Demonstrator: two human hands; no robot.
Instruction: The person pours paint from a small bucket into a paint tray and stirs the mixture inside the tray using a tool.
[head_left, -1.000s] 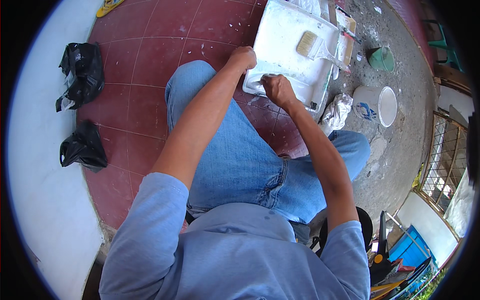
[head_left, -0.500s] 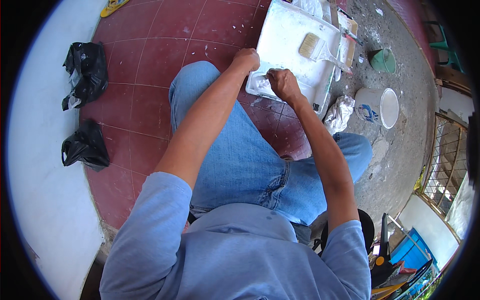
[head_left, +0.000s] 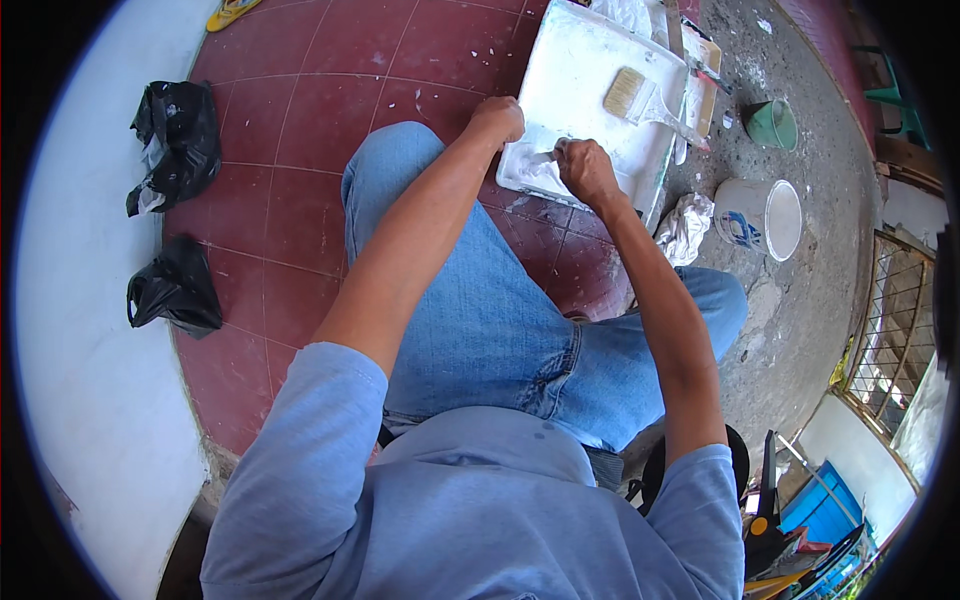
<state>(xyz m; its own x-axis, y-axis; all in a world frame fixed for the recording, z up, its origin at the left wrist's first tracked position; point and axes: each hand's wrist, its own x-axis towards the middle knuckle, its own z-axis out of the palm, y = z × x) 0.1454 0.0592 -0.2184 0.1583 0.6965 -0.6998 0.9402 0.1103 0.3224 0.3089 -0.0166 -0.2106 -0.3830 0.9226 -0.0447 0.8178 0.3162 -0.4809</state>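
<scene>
My left hand (head_left: 499,121) is closed on the left rim of a white paint tray (head_left: 565,75) on the floor ahead of me. Over the tray's near end, my right hand (head_left: 590,174) is closed around a small tool whose kind I cannot make out; only a short greyish piece shows left of the fingers. Thick white paint or paste (head_left: 533,168) lies in the tray's near left corner, beside that piece. A wide paintbrush (head_left: 628,94) with pale bristles lies across the tray, its handle reaching past the right rim.
Right of the tray are a crumpled white cloth (head_left: 686,228), a white bucket (head_left: 752,217) and a green pot (head_left: 771,125). Two black plastic bags (head_left: 176,140) sit by the left wall. A yellow sandal (head_left: 229,13) is at the far left. Tools (head_left: 800,540) stand at the lower right.
My right hand has shifted a little to the right over the tray, and the white material beside it looks more spread. My left hand keeps its hold on the rim.
</scene>
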